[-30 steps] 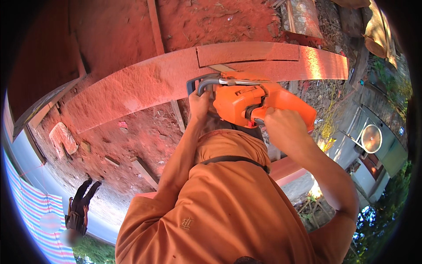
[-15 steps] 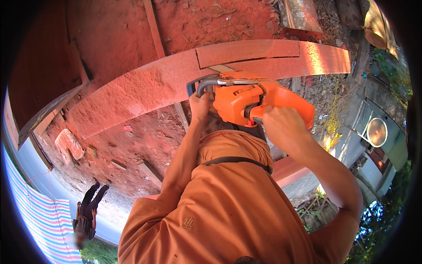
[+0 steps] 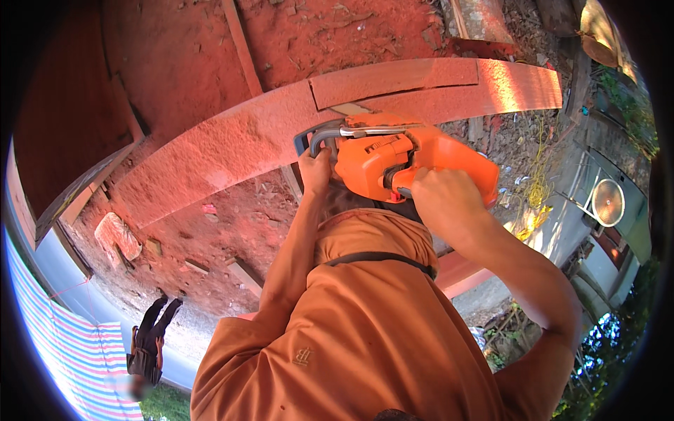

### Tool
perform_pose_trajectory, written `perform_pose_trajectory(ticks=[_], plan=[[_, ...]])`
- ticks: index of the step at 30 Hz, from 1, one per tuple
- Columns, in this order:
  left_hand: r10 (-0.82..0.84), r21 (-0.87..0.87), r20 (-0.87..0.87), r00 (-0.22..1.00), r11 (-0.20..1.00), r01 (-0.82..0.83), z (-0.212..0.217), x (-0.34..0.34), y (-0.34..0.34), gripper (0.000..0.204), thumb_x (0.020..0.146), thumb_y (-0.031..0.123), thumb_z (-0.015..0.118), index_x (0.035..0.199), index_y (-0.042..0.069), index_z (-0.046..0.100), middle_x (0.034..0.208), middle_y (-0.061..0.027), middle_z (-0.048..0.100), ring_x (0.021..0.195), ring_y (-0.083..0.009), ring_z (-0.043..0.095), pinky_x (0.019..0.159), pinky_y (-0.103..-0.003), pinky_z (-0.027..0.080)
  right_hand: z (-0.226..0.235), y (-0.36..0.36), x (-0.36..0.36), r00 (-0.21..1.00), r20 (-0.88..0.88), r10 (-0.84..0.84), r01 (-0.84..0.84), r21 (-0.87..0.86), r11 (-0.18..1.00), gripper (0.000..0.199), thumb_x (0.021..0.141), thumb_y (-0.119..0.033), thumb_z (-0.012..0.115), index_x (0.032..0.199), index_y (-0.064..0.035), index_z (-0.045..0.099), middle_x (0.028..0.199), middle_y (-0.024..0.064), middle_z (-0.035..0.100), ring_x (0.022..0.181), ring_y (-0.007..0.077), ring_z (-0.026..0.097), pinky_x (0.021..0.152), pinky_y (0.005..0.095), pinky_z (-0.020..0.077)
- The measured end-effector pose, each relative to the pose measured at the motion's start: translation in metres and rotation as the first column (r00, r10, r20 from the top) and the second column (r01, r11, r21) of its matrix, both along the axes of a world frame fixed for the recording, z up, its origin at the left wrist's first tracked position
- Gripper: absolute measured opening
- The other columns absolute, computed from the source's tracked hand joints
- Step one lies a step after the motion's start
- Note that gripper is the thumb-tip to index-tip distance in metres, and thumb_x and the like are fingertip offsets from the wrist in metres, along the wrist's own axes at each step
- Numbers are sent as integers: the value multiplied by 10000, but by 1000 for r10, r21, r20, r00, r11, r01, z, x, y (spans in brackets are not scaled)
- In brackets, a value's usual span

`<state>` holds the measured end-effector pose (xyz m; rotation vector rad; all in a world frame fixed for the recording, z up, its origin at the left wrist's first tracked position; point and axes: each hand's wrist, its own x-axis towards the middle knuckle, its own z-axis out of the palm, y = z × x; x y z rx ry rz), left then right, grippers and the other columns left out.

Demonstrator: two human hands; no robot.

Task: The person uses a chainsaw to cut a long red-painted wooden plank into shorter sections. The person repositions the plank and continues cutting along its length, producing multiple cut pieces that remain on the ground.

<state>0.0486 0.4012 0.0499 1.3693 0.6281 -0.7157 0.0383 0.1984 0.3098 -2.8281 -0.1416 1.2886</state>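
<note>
An orange chainsaw (image 3: 372,165) is held in front of my waist, over the near edge of a long reddish timber (image 3: 232,151). My left hand (image 3: 316,168) is closed around the saw's dark front handle. Behind the orange body, my right hand (image 3: 446,193) grips the rear handle, its fingers partly hidden. The chain and bar cannot be made out beyond the housing. Along the timber's far side runs a straight dark cut, marking off a strip (image 3: 393,81) that lies against it. A short pale piece of wood (image 3: 351,109) shows just beyond the saw.
At the far left stands a big dark board (image 3: 63,119). Logs (image 3: 597,42) lie at the far right, near yellow cord (image 3: 537,203) and a round fan-like thing (image 3: 608,202). Wood scraps (image 3: 244,272) dot the dusty ground. A person (image 3: 149,344) stands at lower left.
The chainsaw and both hands have shifted slightly left in view, and the surroundings have moved a little too. My grip on both handles is the same.
</note>
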Motion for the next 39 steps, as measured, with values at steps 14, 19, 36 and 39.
perform_pose_trajectory(ticks=[14, 19, 36, 39], plan=[[31, 3, 35, 999, 1000, -31, -4, -1, 4, 169, 872, 99, 615, 720, 87, 543, 566, 41, 467, 447, -53, 404, 414, -247, 298, 5, 13, -2, 999, -19, 51, -52, -29, 998, 86, 831, -99, 640, 805, -81, 720, 786, 78, 700, 755, 198, 731, 637, 330, 567], [42, -16, 61, 997, 999, -41, -7, -1, 5, 180, 877, 101, 617, 716, 86, 539, 560, 41, 466, 441, -54, 402, 410, -247, 297, 4, 14, 0, 998, -37, 57, -59, -53, 997, 83, 832, -112, 649, 812, -91, 727, 806, 67, 702, 773, 190, 731, 632, 321, 562], [23, -4, 23, 999, 1000, -23, 3, 3, 8, 204, 885, 85, 619, 705, 92, 523, 554, 37, 464, 435, -55, 395, 408, -250, 287, 10, 13, 1, 999, 13, 40, -40, 2, 999, 70, 801, -67, 626, 795, -2, 651, 664, 119, 684, 637, 227, 724, 577, 330, 565], [47, -9, 29, 999, 999, -46, 2, 3, 7, 205, 884, 81, 622, 706, 93, 521, 561, 38, 465, 444, -53, 397, 411, -251, 288, 9, 12, -3, 997, 51, 63, -64, 24, 998, 70, 799, -68, 629, 795, -2, 654, 669, 118, 686, 635, 226, 723, 577, 324, 564]])
